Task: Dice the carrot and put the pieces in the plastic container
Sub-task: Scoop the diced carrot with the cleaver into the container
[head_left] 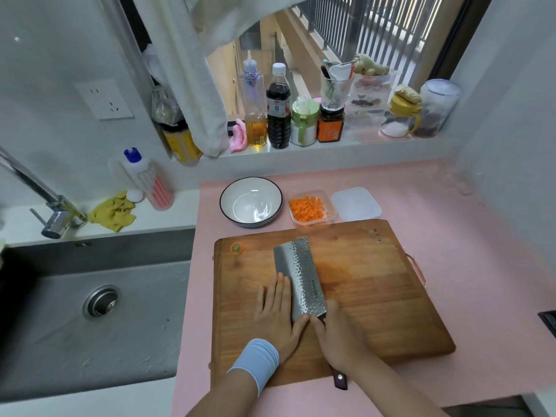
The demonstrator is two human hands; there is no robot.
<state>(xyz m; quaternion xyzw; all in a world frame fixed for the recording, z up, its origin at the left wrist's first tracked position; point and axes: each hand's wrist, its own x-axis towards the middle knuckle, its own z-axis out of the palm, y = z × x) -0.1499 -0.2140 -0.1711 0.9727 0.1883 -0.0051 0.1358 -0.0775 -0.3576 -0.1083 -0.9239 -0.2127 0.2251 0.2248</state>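
Right grip [337, 335] is curled tight round the handle of the cleaver [299, 275], just behind the blade's heel. The hammered broad face is turned up over the cutting board [391, 296], tip toward the board's far edge. Left grip [276, 311] lies apart and flat on the board, fingers straight, against the blade's left side, with a pale blue wristband [258, 359] on the wrist. The diced carrot [307, 209] sits in the plastic container [313, 224] on the pink worktop [436, 236], just beyond the board's far edge, between a white bowl [251, 183] and a white box or lid [356, 204] — which of the two, I cannot tell. A carrot stub [236, 248] rests at the board's far left corner.
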